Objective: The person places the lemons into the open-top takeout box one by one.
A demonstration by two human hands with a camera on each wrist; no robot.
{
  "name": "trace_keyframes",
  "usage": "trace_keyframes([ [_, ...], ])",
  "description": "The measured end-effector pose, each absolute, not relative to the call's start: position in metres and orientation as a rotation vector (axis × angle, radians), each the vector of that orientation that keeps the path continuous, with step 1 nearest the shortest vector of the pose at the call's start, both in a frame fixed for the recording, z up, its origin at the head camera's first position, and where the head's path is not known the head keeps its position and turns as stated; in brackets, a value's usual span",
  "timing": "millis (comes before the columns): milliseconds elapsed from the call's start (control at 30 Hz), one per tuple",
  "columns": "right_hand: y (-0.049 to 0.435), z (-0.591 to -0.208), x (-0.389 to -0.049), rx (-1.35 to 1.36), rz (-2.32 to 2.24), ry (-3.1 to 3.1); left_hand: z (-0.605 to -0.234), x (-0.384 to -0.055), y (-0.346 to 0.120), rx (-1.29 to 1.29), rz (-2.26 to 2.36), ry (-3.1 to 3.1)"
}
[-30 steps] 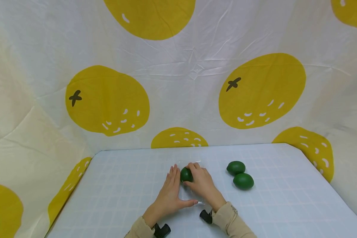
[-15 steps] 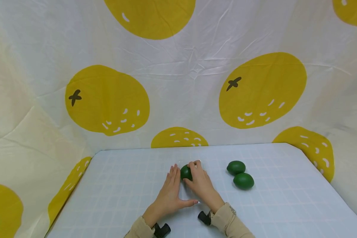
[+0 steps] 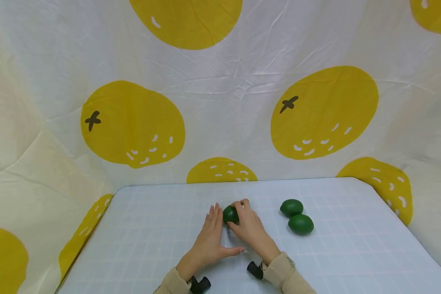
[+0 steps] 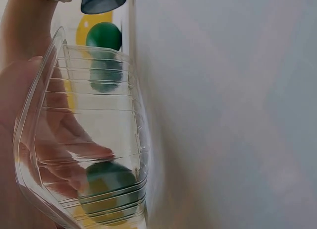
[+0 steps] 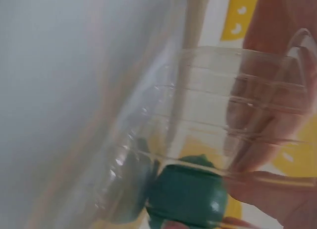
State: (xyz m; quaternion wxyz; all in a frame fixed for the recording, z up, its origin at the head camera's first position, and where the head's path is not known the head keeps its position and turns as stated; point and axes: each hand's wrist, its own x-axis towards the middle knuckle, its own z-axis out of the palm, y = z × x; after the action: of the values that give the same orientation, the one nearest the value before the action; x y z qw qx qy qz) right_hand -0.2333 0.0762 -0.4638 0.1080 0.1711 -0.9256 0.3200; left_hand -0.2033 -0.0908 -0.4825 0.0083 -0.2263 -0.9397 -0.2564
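The right hand (image 3: 250,225) pinches a glossy green lime (image 3: 230,215) between the thumb and bent fingers, its oval body showing on the side toward the left hand (image 3: 210,241). This lime sits within a clear plastic container (image 4: 94,102), in its part nearer the far edge of the surface (image 3: 150,237); whether it touches the container's floor cannot be told. The plastic is thin and shiny, with parallel ribs pressed into its wall and a rounded, flared rim, and the lime's green shows through it in both wrist views. The left hand holds nothing between its fingers: they lie straight and close together along the container's left side, the thumb spread wide toward its near side. The surface is pale and smooth, marked with a faint grid. Toward its far right corner rest two more limes, a nearer lime (image 3: 301,224) and a farther lime (image 3: 291,208), side by side, both dark green with tapered ends. Beige, creased sleeves (image 3: 288,273) and black wrist cameras (image 3: 200,285) show above the near edge. Beyond the far edge hangs a wrinkled white curtain (image 3: 220,122) with big yellow fruit prints (image 3: 132,122)
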Motion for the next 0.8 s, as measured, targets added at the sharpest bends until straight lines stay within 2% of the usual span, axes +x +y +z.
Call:
trace_keyframes([
  [400, 0.094, -0.436, -0.221, 0.578, 0.98, -2.761, -0.486, -0.205, -0.091, -0.682, -0.794, -2.947],
  [800, 0.173, -0.424, -0.203, 0.341, 0.814, -2.569, -0.482, -0.203, -0.089, -0.598, -0.784, -3.021],
])
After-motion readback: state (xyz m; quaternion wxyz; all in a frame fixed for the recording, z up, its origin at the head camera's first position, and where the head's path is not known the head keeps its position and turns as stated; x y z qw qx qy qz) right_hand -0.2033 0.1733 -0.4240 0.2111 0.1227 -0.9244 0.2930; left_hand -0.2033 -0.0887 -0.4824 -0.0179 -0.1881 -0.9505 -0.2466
